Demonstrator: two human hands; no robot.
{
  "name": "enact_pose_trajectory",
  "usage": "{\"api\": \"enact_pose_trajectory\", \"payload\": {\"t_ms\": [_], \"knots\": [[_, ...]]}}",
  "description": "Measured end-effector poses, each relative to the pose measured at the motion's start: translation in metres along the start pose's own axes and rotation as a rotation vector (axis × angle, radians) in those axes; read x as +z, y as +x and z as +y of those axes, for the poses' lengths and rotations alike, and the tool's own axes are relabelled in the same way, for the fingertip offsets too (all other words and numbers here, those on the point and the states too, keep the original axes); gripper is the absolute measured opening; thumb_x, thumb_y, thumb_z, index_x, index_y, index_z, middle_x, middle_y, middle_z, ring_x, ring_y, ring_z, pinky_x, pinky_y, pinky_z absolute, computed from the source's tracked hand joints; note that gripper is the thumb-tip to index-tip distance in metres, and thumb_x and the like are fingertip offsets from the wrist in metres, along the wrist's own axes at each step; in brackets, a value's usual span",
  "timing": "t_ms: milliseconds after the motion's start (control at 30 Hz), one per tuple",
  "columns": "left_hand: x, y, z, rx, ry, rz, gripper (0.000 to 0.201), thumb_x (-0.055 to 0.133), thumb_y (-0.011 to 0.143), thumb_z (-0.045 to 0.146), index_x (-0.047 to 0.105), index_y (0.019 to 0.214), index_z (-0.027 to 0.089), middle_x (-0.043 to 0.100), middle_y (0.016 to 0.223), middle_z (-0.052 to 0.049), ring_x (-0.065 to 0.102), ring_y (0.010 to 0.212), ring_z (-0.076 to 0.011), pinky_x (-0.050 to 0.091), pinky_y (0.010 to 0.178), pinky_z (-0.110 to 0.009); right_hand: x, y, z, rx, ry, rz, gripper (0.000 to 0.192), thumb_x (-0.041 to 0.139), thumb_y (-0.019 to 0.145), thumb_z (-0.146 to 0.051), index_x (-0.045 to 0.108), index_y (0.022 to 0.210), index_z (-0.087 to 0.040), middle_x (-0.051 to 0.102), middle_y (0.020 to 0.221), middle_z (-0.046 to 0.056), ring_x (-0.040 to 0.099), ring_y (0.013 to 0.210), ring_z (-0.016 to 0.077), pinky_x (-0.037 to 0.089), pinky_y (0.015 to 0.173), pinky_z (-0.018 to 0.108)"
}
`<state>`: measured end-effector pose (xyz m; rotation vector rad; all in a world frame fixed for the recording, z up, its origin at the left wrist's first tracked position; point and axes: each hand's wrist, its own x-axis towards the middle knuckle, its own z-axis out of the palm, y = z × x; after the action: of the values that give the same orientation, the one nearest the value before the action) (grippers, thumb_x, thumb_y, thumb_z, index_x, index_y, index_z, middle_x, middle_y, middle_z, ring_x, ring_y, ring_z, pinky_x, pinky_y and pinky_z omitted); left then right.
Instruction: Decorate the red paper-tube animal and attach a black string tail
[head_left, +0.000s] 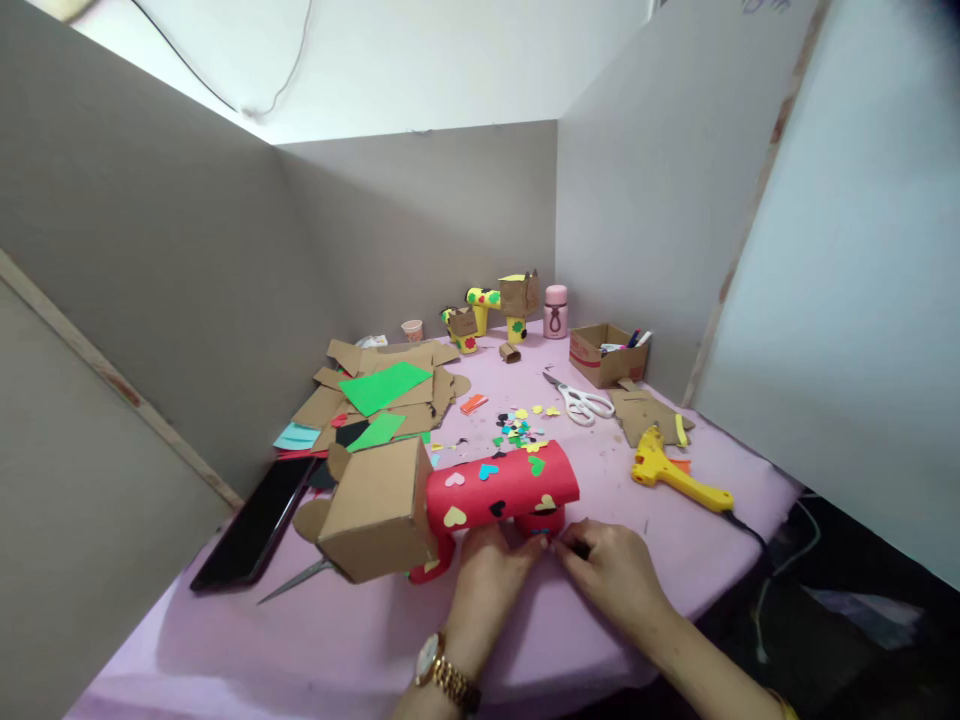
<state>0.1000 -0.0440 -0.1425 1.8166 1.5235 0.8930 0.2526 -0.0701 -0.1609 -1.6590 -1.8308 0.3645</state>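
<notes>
A pink-covered table [360, 640] fills the booth between grey partition walls. Near its front edge stands a red paper-covered cardboard animal [501, 490], its barrel body dotted with small coloured hearts and a plain brown cardboard box head [379, 510] fixed to its left end. Both hands work at the underside of the body, just in front of it. The left hand [491, 575], with a gold wristwatch [442, 670] on the wrist, lies curled against the red front leg, fingers touching it. The right hand [611, 565] sits just beside it, fingertips pinched together at the short red rear leg [541, 522]; it seems to grip something small and dark, though the view is too poor to tell what. Behind the animal, a pile of cardboard offcuts and green paper [382, 390] lies to the left, and a dark tablet [255, 525] rests at the table's left edge. To the right lie a yellow glue gun [671, 470] and white-handled scissors [581, 400], well apart from the hands. Loose paper hearts [521, 425] are scattered between scissors and animal.
</notes>
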Motion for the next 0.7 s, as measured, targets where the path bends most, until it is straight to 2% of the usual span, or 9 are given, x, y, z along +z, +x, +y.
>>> {"api": "enact_pose_trajectory", "payload": {"t_ms": [100,200,400,500,600,700], "knots": [[0.002,0.004,-0.007,0.023,-0.009,-0.024,0.04,0.061,0.073,0.03,0.055,0.109,0.015,0.065,0.111,-0.013,0.057,0.107,-0.0288,0.042,0.093,-0.037,0.001,0.0,0.0,0.009,0.031,0.006,0.021,0.056,0.082,-0.022,0.071,0.068,-0.02,0.073,0.071,0.005,0.066,0.066,0.0234,0.037,0.058,0.029],[0.0,0.006,-0.013,0.045,-0.003,-0.034,0.043,0.058,0.075,0.028,0.052,0.115,0.015,0.062,0.118,-0.012,0.055,0.112,-0.0267,0.04,0.096,-0.035,-0.001,-0.001,0.0,0.01,0.082,0.012,0.021,0.056,0.082,-0.022,0.071,0.068,-0.019,0.072,0.071,0.006,0.065,0.066,0.0239,0.037,0.058,0.03],[-0.006,0.001,-0.016,0.038,0.087,-0.056,0.039,0.053,0.072,0.021,0.056,0.11,0.009,0.064,0.113,-0.017,0.057,0.108,-0.0297,0.042,0.094,-0.04,-0.004,-0.006,0.003,0.018,0.241,0.023,0.026,0.051,0.082,-0.027,0.065,0.061,-0.018,0.068,0.062,0.003,0.061,0.059,0.0208,0.037,0.056,0.028],[-0.01,-0.007,-0.019,0.056,0.122,-0.068,0.047,0.049,0.075,0.025,0.051,0.118,0.006,0.06,0.119,-0.02,0.055,0.112,-0.0301,0.041,0.097,-0.042,-0.006,-0.01,0.009,0.039,0.322,0.029,0.031,0.049,0.083,-0.034,0.062,0.06,-0.019,0.065,0.059,0.002,0.059,0.057,0.0193,0.039,0.055,0.027],[-0.014,-0.018,-0.032,0.096,0.192,-0.088,0.057,0.045,0.08,0.031,0.041,0.13,0.004,0.051,0.132,-0.02,0.047,0.123,-0.0289,0.038,0.103,-0.042,-0.016,-0.013,0.019,0.058,0.36,0.043,0.033,0.048,0.084,-0.039,0.061,0.061,-0.019,0.064,0.058,0.001,0.058,0.057,0.0194,0.04,0.055,0.026],[-0.012,-0.032,-0.052,0.178,0.272,-0.104,0.052,0.044,0.084,0.032,0.043,0.132,0.01,0.047,0.137,-0.015,0.044,0.125,-0.0264,0.039,0.103,-0.039,-0.035,-0.013,0.033,0.075,0.363,0.077,0.032,0.047,0.085,-0.042,0.06,0.065,-0.019,0.064,0.062,0.001,0.058,0.061,0.0203,0.039,0.058,0.028]]}}
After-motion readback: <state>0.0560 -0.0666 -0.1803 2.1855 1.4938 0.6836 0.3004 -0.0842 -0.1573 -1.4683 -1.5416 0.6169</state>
